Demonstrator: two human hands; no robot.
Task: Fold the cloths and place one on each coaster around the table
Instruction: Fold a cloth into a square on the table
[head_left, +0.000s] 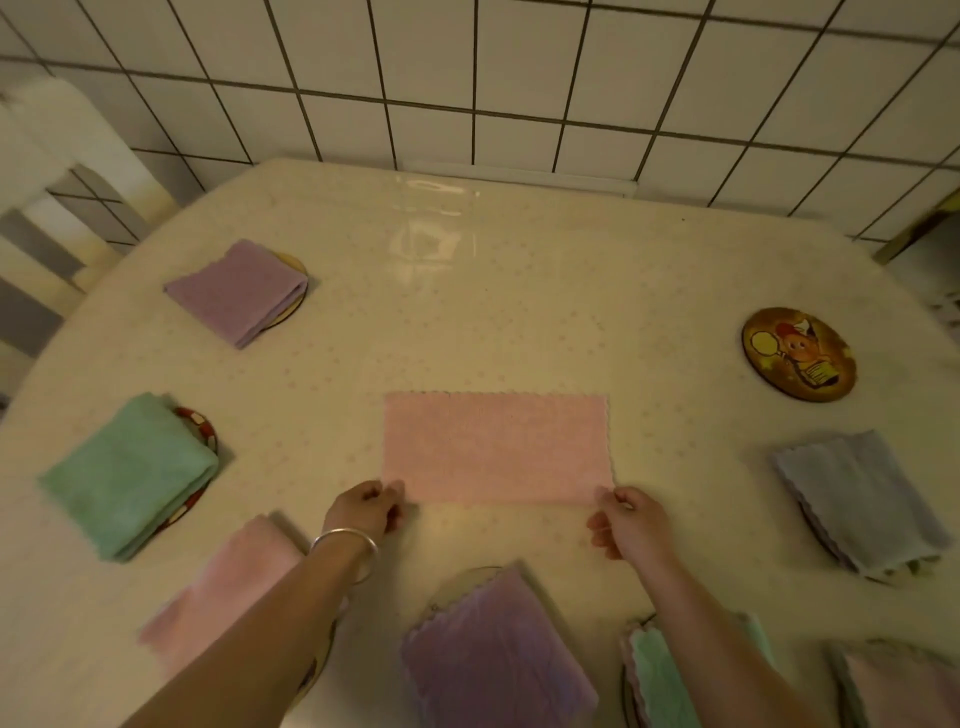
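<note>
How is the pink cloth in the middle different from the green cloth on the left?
The pink cloth lies flat as a wide, thin rectangle; the green cloth is folded into a thicker, smaller bundle. The pink cloth lies on the bare table, while the green cloth sits on a coaster. The left hand and right hand pinch the pink cloth's near corners; nothing touches the green one. Both have wavy edges.

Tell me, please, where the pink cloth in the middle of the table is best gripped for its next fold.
Grip the pink cloth at its two near corners, from the near edge, where the left hand and right hand already pinch it. It lies flat as a wide rectangle, so corner pinches keep the edge straight for folding it smaller.
</note>
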